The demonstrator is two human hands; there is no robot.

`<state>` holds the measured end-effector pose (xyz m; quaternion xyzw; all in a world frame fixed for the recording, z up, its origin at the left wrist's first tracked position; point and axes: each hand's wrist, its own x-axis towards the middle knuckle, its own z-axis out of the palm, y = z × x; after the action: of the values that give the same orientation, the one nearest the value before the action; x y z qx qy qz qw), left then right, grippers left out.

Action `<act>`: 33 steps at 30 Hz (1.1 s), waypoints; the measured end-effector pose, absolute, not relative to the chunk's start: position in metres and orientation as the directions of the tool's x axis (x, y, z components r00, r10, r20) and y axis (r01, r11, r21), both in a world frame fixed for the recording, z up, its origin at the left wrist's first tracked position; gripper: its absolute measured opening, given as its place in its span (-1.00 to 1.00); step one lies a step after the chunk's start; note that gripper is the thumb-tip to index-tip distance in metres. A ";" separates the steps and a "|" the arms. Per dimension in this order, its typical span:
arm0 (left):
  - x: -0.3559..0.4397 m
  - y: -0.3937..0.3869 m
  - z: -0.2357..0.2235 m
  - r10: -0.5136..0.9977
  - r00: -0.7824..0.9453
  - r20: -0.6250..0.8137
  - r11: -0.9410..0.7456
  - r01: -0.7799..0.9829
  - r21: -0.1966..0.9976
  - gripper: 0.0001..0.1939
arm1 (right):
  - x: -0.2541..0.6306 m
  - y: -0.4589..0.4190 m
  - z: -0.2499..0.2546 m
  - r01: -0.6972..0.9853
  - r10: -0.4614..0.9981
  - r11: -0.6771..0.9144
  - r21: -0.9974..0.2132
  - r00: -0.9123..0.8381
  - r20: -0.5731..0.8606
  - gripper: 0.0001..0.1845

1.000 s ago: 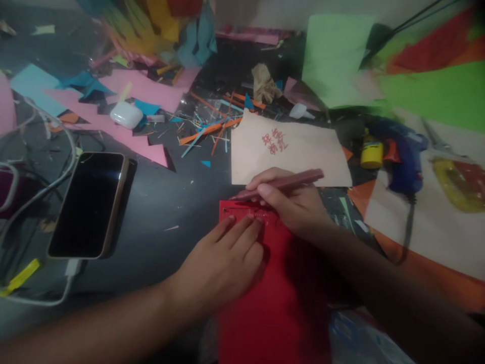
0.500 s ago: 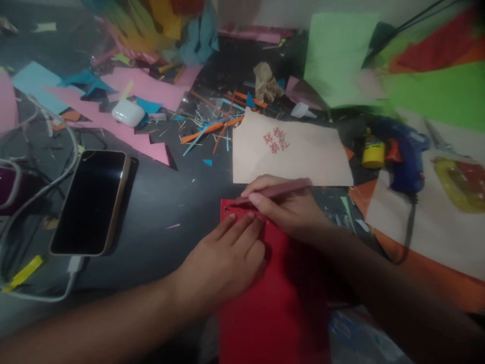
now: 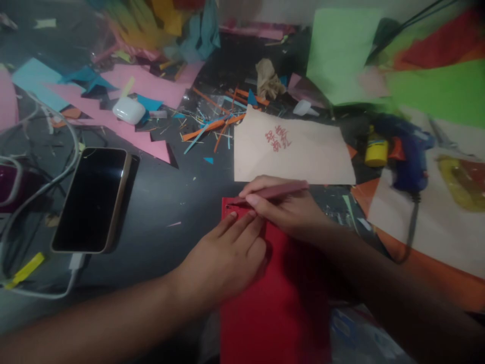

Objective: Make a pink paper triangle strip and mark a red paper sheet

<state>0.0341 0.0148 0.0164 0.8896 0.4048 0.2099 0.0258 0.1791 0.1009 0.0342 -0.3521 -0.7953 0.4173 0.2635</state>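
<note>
My right hand (image 3: 284, 207) is closed on a dark pink pen (image 3: 282, 191), its tip at the top left corner of a red sheet of paper (image 3: 273, 313). Small dark marks show on the red sheet beside the tip. My left hand (image 3: 227, 253) lies on the sheet's left edge, fingers stretched out and pressing just below the marks. Just beyond both hands, a cream sheet (image 3: 303, 156) with red handwritten characters lies on the dark table. The lower end of the red sheet runs out of view.
A phone (image 3: 93, 199) on a white cable lies left, near a white earbud case (image 3: 129, 110). Paper scraps (image 3: 217, 121) litter the back. To the right are a yellow glue bottle (image 3: 376, 149), a blue glue gun (image 3: 409, 156) and green sheets (image 3: 435, 96).
The pen tip has shifted very slightly on the red sheet. Both hands hold nearly the same place, while the whole view has moved a little.
</note>
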 end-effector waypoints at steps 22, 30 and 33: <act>0.034 0.014 0.017 0.739 0.593 0.320 -0.668 0.708 0.232 -0.82 | 0.191 0.101 0.035 0.418 0.839 0.397 -0.817 -0.527 0.138 -0.83; 0.033 0.015 0.020 0.739 0.595 0.316 -0.669 0.702 0.244 -0.84 | 0.196 0.101 0.032 0.443 0.879 0.354 -0.824 -0.458 0.132 -0.82; 0.034 0.016 0.021 0.742 0.590 0.318 -0.666 0.704 0.246 -0.85 | 0.197 0.100 0.029 0.415 0.893 0.332 -0.847 -0.426 0.141 -0.83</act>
<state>0.0337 0.0155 0.0206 0.8905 0.4059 0.2000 0.0468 0.1970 0.1003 0.0290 -0.4341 -0.7534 0.3816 0.3137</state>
